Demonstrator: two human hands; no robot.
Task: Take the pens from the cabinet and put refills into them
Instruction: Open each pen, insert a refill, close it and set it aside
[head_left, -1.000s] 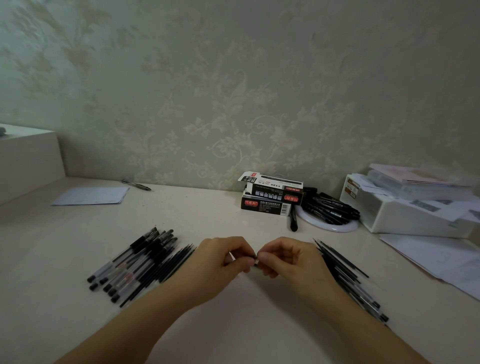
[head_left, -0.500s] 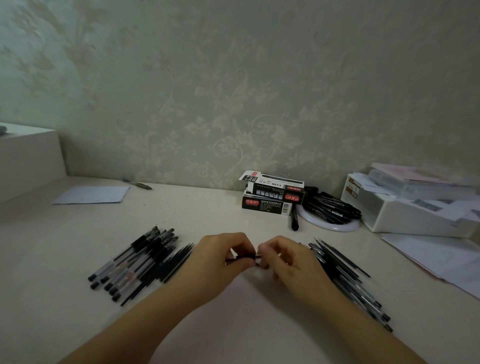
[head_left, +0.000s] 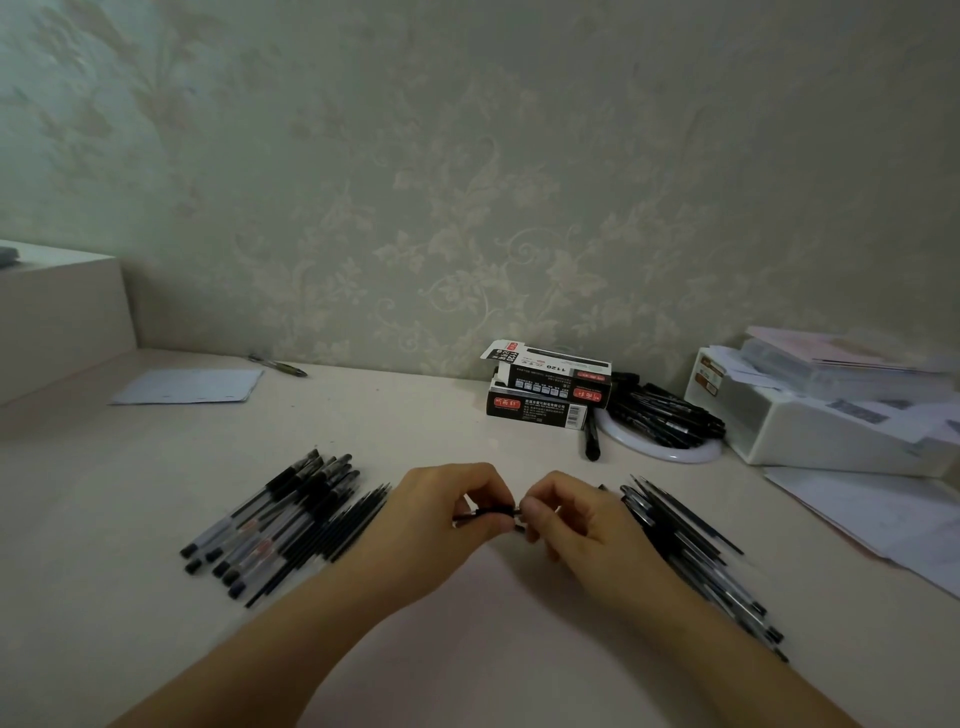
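Above the middle of the smooth, pale table (head_left: 467, 649), the left hand (head_left: 441, 525) and the right hand (head_left: 582, 525) meet fingertip to fingertip, each grip pinched closed on one end of a slim dark pen (head_left: 491, 513) that lies level between them; the fingers hide most of its barrel. Left of the hands a fan of pens (head_left: 270, 519) with clear barrels and black caps lies flat, thin black refills (head_left: 353, 525) along its right edge. Just right of the right hand another heap of pens and refills (head_left: 691, 551) lies slantwise, partly behind the wrist. Farther back two stacked black-and-white cardboard boxes (head_left: 545, 395) sit by the patterned wallpaper (head_left: 467, 182), beside a round white dish (head_left: 670, 447) piled with black pens. A white plastic organizer (head_left: 831, 431) carries papers; a loose sheet (head_left: 187, 387) lies far left
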